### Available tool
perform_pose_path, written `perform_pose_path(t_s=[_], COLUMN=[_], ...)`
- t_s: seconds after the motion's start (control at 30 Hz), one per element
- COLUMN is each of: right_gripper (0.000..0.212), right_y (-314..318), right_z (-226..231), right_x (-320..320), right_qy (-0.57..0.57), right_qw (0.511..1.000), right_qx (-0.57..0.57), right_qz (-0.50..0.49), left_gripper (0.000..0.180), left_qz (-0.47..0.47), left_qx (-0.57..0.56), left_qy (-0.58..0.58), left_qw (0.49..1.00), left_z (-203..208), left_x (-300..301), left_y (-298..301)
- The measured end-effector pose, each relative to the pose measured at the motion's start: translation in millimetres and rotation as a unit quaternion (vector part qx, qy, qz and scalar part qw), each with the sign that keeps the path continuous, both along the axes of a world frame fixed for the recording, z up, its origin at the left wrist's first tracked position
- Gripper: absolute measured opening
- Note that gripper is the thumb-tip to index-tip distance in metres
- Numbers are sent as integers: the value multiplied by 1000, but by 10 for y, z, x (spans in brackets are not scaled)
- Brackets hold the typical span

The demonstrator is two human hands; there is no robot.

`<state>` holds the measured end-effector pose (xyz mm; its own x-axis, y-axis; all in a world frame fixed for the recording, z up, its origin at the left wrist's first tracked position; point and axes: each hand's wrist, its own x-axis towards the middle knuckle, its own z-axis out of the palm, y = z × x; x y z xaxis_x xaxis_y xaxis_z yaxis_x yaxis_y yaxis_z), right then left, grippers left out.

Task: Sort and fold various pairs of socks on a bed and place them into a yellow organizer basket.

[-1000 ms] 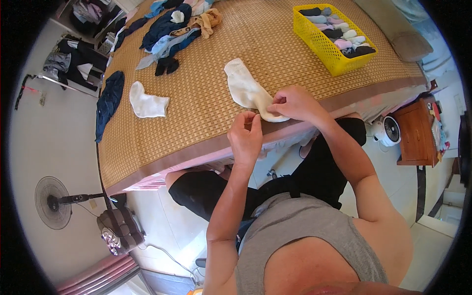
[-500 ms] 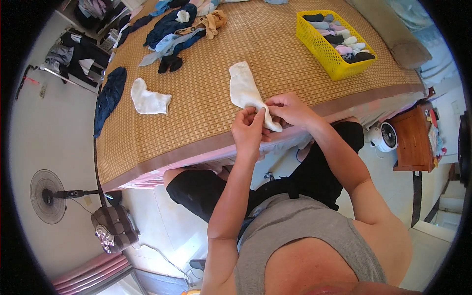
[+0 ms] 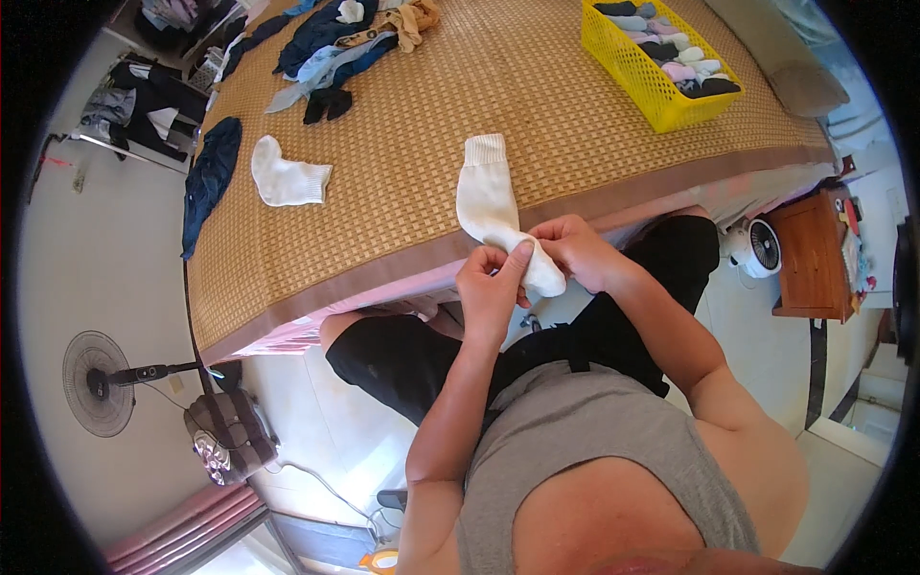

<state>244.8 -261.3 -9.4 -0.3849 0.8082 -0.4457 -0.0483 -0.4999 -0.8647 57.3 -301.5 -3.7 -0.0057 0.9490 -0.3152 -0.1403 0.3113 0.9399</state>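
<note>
A white sock (image 3: 489,196) stretches from the woven mat over the bed's near edge, its ribbed cuff lying farthest from me. Its toe end is between my two hands, just past the edge. My left hand (image 3: 494,278) pinches the sock from the left with thumb and fingers. On the other side my right hand (image 3: 578,251) grips it, the fingertips partly hidden behind the cloth. A second white sock (image 3: 289,177) lies flat on the mat to the left, apart from both hands.
A yellow basket (image 3: 661,105) of rolled socks stands at the right on the mat (image 3: 402,192). Heaped clothes (image 3: 335,62) lie at the far left, dark jeans (image 3: 212,177) along the left edge. A standing fan (image 3: 99,383), a small white fan (image 3: 757,247) and a wooden cabinet (image 3: 815,254) surround the bed.
Both hands have drawn the sock toward me, and its toe end now hangs farther past the bed edge. The cuff lies straighter. The view has shifted slightly.
</note>
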Motion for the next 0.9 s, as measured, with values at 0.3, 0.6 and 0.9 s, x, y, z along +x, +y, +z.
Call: perform_pose_path(t_s=[0.3,0.6,0.9], right_gripper=[27,17,15], right_y=[-318,-337,-362], right_z=[44,-101,-136], right_x=[-16,-70,88], right_qy=[-50,-34,-4], right_qw=[999,998,991], right_qx=[3,41,34], right_qz=[-6,-16,-128], left_gripper=[21,21,15], left_qz=[38,59,142], left_qx=[-43,-70,-44], left_qy=[-122,-188,-232], left_qw=[991,978,961], left_z=[-321,-330,-392], left_x=[-24,2,-166], left_y=[-231,-260,-334])
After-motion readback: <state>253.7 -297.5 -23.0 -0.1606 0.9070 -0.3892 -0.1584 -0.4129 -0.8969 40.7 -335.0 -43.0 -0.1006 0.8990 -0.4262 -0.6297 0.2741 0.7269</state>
